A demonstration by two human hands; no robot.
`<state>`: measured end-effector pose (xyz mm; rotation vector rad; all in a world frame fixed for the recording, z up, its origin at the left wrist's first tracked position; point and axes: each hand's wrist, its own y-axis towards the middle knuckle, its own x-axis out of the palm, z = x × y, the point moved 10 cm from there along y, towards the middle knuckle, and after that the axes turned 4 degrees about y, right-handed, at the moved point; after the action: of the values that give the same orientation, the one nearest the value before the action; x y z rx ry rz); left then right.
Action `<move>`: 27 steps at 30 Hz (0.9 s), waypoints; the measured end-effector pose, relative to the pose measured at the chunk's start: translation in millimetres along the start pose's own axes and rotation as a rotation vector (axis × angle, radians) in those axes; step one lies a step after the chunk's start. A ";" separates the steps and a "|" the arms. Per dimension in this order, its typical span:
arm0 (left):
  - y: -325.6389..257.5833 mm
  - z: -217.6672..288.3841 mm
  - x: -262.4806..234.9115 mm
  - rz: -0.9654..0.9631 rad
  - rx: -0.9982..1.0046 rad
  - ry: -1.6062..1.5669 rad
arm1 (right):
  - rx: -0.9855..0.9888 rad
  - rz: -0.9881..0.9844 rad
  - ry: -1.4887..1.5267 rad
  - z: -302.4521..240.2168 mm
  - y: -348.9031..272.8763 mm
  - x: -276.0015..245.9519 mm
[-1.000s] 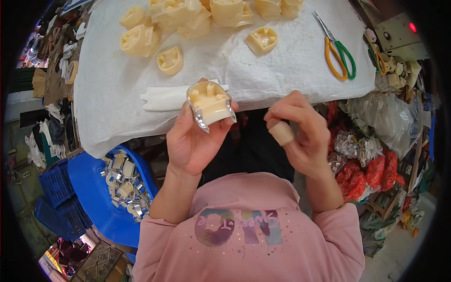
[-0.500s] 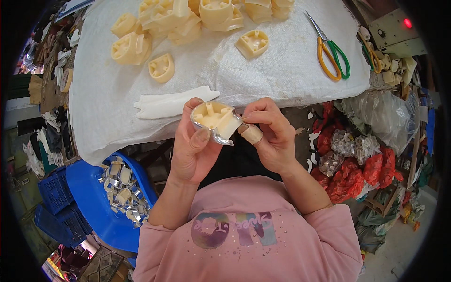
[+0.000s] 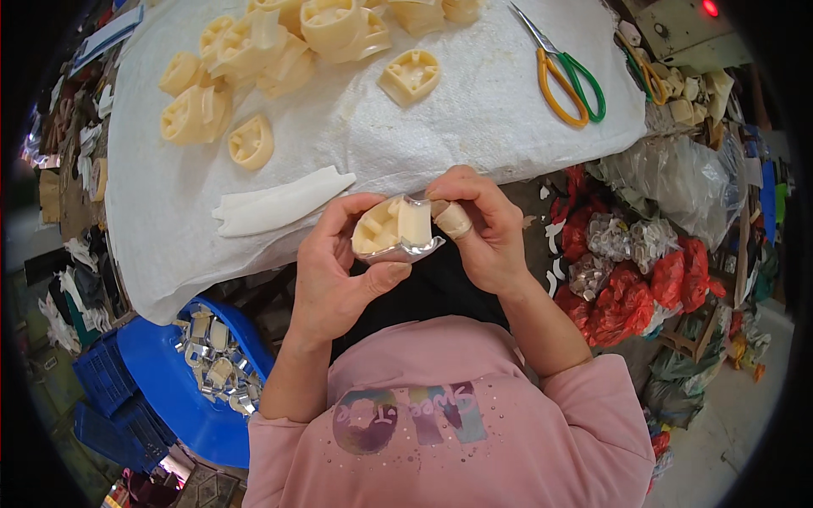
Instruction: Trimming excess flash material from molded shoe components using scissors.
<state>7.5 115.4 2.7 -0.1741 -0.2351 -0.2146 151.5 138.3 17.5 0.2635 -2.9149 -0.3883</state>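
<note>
Closing in since one second ago, your right hand is now meeting the cream block, which is turning in your left hand so that its flat side is facing more to the right. Your whole view is shifting too, so the things on the table are appearing further left.

Nearest you, your pink shirt is filling the lower part, with dark trousers showing beyond it. Your left hand is gripping the block between the thumb on the near side and the fingers on the far side. You are holding it between both hands, just at the table's near edge. Your right thumb, wearing a tan wrap, and forefinger are bunching at the block's right edge; I cannot tell whether they are pinching anything. Shiny silver trim is running along the block's near side.

To your left, a blue tub is holding silver-and-cream pieces; to your right, red bags are lying low. Beyond your hands, a white strip is lying on the white cloth. Further off, two loose blocks are sitting apart, scissors are lying at the right, and a heap of cream blocks is standing farthest.
</note>
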 end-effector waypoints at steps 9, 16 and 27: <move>16.7 19.9 3.7 0.109 0.207 0.693 | -0.201 0.586 -1.025 -49.3 51.8 -178.8; 28.7 16.6 12.4 0.103 0.242 0.636 | -0.077 0.336 -1.543 -22.2 83.0 -208.5; 16.8 40.0 47.4 0.134 0.783 1.157 | 0.239 0.116 -1.421 -12.0 94.3 -182.1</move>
<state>47.9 130.3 50.3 0.7108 0.8441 -0.0521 315.8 261.3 25.1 -0.3205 -4.3392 -0.2317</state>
